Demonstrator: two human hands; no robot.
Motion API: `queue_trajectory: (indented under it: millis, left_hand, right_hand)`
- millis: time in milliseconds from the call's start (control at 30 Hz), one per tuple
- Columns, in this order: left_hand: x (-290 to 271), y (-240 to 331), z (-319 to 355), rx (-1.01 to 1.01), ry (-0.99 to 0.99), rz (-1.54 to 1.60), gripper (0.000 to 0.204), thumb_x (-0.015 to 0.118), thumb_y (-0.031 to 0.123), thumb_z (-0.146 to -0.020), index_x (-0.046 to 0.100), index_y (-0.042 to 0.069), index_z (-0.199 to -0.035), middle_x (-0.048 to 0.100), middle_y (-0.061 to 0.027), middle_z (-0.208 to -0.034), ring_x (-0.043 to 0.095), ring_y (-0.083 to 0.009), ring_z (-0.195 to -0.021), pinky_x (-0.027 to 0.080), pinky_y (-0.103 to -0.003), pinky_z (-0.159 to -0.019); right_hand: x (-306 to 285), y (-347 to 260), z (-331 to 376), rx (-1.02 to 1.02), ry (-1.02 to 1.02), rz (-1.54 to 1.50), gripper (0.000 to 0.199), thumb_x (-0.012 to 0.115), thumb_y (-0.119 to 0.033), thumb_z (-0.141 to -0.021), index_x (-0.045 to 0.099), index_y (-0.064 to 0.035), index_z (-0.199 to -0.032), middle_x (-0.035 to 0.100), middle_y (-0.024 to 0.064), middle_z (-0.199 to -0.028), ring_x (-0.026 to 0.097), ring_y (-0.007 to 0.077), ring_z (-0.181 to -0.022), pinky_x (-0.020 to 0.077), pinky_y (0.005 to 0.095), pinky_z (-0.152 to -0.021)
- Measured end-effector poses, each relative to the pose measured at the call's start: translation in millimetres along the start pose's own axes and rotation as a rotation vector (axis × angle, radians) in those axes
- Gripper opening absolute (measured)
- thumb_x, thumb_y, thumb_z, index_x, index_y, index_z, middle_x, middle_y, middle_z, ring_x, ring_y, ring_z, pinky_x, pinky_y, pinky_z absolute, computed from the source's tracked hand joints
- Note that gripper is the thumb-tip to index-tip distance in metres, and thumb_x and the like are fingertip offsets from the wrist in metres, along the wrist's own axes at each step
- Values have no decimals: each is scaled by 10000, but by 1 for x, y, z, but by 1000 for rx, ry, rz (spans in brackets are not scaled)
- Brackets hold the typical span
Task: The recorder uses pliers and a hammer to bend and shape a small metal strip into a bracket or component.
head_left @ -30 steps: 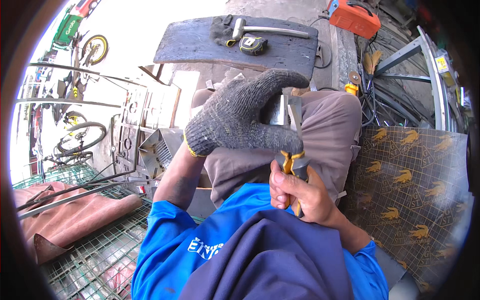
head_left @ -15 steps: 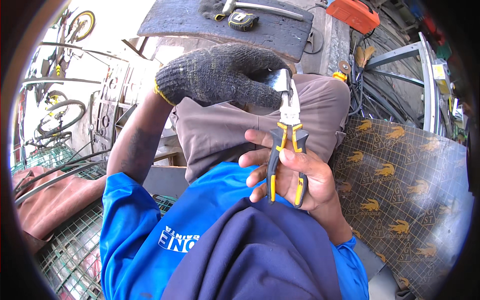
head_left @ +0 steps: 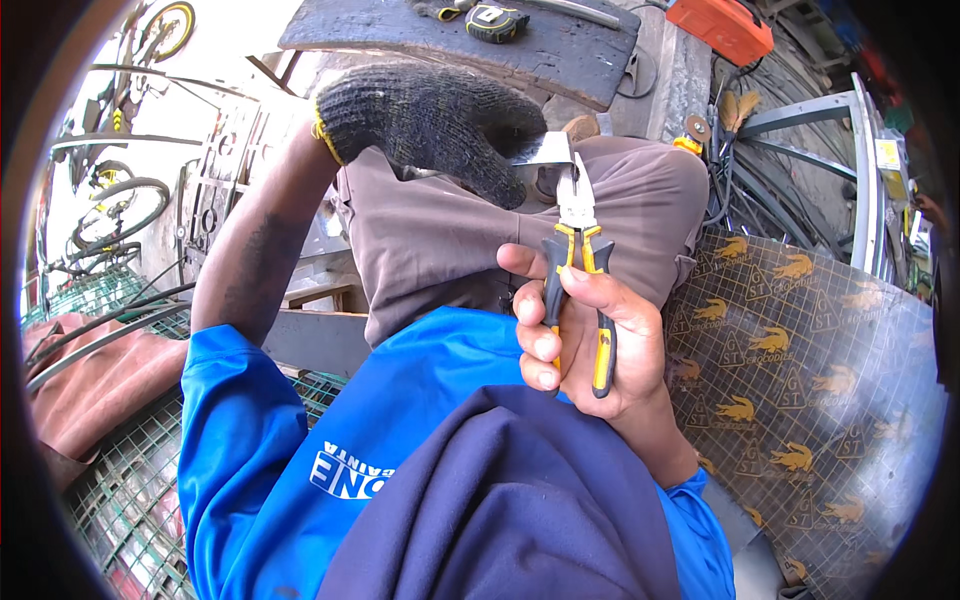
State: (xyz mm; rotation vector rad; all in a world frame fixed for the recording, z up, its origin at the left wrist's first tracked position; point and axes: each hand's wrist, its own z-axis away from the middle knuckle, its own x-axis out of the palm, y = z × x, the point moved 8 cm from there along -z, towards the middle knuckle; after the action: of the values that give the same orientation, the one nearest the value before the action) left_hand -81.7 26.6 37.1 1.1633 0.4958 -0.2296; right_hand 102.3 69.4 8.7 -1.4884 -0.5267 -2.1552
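My left hand, in a dark knit glove with a yellow cuff edge, pinches a shiny bent strip of sheet metal between thumb and fingers. The strip's right end meets the jaws of the combination pliers; whether they bite on it is hard to make out. My bare right hand is wrapped round the black and yellow handles, holding the pliers upright with jaws pointing away from me. Both hands are above my lap. The glove hides the strip's left part.
A dark wooden board at the far side carries a tape measure and a hammer. An orange machine is at far right, near a metal frame. A printed sheet lies right; green wire mesh lies left.
My right fingers have curled closer round the plier handles. My gloved hand has shifted slightly left and away, so more of the metal strip shows. The view has moved a little.
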Motion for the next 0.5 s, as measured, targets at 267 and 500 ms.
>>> queue_trajectory:
  millis: [267, 500]
  left_hand:
    - [5, -15, 8, -220, -89, -280, 629, 802, 438, -854, 615, 64, -1324, 704, -131, -1073, 659, -216, -964, 523, -365, -879]
    - [15, -26, 7, -69, 152, 56, 617, 816, 298, -876, 590, 64, -1401, 686, -119, -1289, 652, -201, -1172, 512, -341, -1015]
  right_hand:
    - [-11, 5, -10, -24, 32, -4, 411, 553, -277, -1022, 500, -49, -1360, 643, 51, -921, 612, 161, -776, 494, 356, -632]
    - [-22, 6, -10, -83, 85, 54, 165, 550, -186, -994, 499, -120, -1136, 465, 4, -780, 459, 124, -644, 411, 312, -559]
